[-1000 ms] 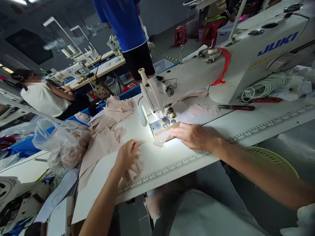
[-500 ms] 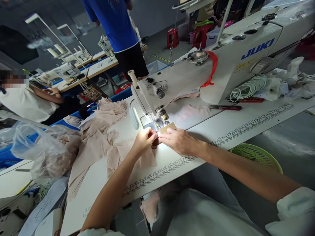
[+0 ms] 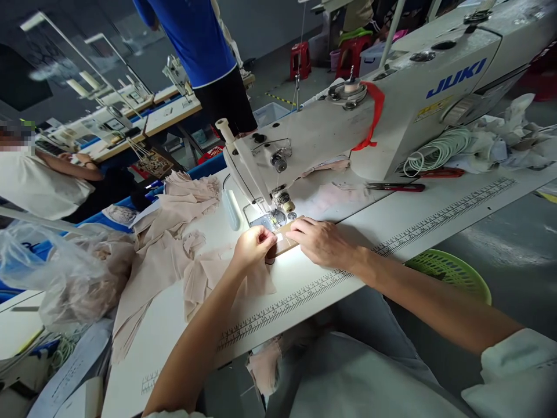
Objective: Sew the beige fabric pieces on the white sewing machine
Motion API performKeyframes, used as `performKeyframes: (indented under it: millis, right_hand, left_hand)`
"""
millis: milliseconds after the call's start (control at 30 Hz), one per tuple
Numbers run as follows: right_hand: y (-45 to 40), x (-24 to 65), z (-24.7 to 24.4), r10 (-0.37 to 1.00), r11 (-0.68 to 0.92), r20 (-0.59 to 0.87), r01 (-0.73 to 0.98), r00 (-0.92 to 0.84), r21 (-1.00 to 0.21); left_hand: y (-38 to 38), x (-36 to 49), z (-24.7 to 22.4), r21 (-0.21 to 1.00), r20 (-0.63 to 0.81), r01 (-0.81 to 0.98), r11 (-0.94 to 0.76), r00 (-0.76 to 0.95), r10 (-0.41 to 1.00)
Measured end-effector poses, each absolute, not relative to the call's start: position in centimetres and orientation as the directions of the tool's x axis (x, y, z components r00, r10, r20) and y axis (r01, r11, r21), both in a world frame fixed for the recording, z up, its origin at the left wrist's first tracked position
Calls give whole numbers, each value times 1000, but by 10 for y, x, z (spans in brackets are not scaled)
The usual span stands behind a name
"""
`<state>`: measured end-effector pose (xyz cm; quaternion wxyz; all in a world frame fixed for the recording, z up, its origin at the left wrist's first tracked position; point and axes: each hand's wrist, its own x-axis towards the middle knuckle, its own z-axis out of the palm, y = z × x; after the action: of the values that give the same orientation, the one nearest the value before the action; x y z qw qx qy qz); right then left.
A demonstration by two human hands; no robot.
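Note:
A narrow tan fabric piece (image 3: 286, 245) lies on the machine bed just in front of the presser foot (image 3: 277, 218). On it sits a small white label (image 3: 279, 237). My left hand (image 3: 253, 246) pinches the left end of the fabric beside the label, thumb and forefinger together. From the right, my right hand (image 3: 321, 241) has its fingertips closed on the same fabric, close to the foot. The sewing machine (image 3: 300, 148) lights this spot with its lamp. Some of the fabric is hidden under my fingers.
Beige fabric pieces (image 3: 152, 264) are heaped left of the machine, near a plastic bag (image 3: 82, 278). Snips (image 3: 395, 187) and coiled pale cord (image 3: 439, 152) lie at the right. A green basket (image 3: 452, 273) is below the table edge. A person in blue (image 3: 195, 40) stands beyond.
My right hand has shifted slightly right and drawn its fingers back, uncovering more of the fabric and the white label. My left hand keeps its pinch. The whole view has shifted a little.

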<state>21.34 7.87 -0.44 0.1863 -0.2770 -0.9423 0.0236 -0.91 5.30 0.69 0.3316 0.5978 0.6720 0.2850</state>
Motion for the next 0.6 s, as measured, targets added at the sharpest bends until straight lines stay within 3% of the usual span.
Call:
performKeyframes:
  millis: [433, 600]
  right_hand:
    - [73, 205, 7, 555, 830, 203, 554, -806, -68]
    - [72, 202, 5, 547, 833, 203, 553, -812, -31]
  left_hand:
    - [56, -9, 9, 747, -131, 652, 130, -48, 990]
    - [59, -7, 18, 655, -182, 741, 146, -33, 983]
